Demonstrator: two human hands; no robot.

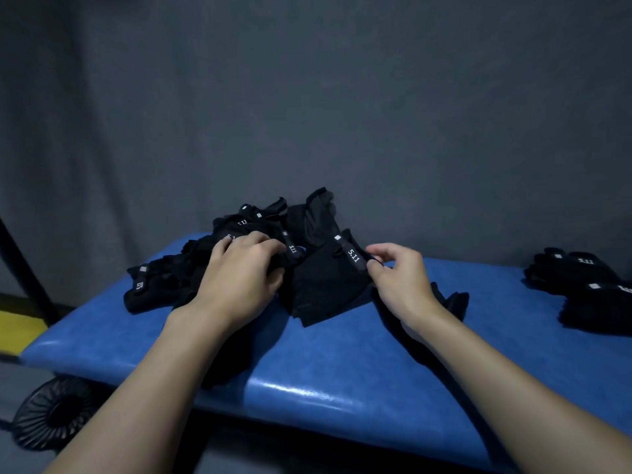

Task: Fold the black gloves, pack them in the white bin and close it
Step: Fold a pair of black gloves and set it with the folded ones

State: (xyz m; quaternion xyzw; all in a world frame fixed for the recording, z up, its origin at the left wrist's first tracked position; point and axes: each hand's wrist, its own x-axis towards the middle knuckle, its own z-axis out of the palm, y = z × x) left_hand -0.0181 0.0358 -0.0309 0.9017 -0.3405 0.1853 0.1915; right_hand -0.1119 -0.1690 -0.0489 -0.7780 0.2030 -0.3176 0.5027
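A loose heap of black gloves [260, 230] with white "5.11" labels lies at the back of the blue padded bench [307, 364]. One black glove [325, 289] lies spread in front of the heap. My left hand [239, 275] curls its fingers round the glove's left side at a strap. My right hand [396, 271] pinches the glove's wrist strap at its right end. A neat stack of folded black gloves [588, 295] sits at the bench's right end. The white bin is not in view.
A grey fabric wall stands right behind the bench. A black round fan [54, 412] sits on the floor at lower left, beside a black slanted pole [27, 268] and a yellow floor patch [20, 330]. The bench front is bare blue padding.
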